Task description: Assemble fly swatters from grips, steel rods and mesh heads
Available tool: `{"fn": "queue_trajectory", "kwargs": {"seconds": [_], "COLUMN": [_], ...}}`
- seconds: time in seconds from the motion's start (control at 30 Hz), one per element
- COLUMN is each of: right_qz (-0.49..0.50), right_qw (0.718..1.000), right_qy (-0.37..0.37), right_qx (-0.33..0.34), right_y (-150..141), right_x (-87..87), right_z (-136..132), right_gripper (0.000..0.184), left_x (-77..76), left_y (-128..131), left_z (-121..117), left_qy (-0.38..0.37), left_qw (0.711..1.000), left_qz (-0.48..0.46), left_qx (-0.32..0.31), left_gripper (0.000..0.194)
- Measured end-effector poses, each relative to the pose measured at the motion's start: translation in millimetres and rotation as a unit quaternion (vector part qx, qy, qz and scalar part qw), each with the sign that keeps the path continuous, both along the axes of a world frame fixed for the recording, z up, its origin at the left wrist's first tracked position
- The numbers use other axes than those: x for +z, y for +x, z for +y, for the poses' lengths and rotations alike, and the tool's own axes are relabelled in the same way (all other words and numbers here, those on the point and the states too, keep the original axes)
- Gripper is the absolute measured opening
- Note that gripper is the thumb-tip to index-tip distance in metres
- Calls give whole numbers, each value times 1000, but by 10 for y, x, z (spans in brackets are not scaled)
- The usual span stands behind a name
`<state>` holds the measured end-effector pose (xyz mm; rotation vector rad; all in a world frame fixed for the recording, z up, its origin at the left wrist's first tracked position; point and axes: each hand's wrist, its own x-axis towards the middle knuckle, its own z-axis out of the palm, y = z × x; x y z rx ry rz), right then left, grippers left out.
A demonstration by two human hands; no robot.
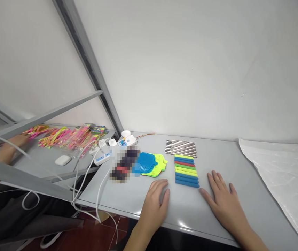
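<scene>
My left hand (154, 203) rests near the table's front edge, fingers curved and thumb apart, with nothing in it. It is just below a pile of mesh fly swatter heads (146, 163), blue over yellow. My right hand (223, 198) lies with spread fingers on the grey table (188, 212), also holding nothing. Its thumb tip is close to the lowest blue tube in a row of foam-like coloured tubes (186, 170), which are blue, yellow, green and red. Behind them several slim metal rods (180, 148) lie side by side.
White power strips (103, 158) with cables stand at the left edge. A pixelated dark item (125, 165) lies beside them. White plastic sheeting (282, 174) covers the right side. Beyond a metal frame (86, 52), another person's hand (18, 141) is near colourful packets (73, 137).
</scene>
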<state>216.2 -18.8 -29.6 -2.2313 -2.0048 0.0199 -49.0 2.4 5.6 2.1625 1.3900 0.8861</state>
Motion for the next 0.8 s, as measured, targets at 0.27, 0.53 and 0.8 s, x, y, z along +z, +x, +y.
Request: {"fn": "queue_trajectory", "kwargs": {"seconds": [0.27,0.53,0.8], "right_qz": [-12,-6,122], "right_qw": [1000,999,988], "right_qy": [8,31,78], "right_qx": [-23,-11,56], "right_y": [-6,45,155], "right_x": [-38,-142,328], "right_z": [40,27,598], "right_gripper": [76,73,46], "left_x": [-48,133,99], "left_y": [160,-140,-424], "left_z": [-36,268,583], "left_qy": [61,130,152], "left_qw": [994,991,972], "left_qz": [87,0,102], "left_qx": [-16,21,148], "left_gripper": [34,24,30]}}
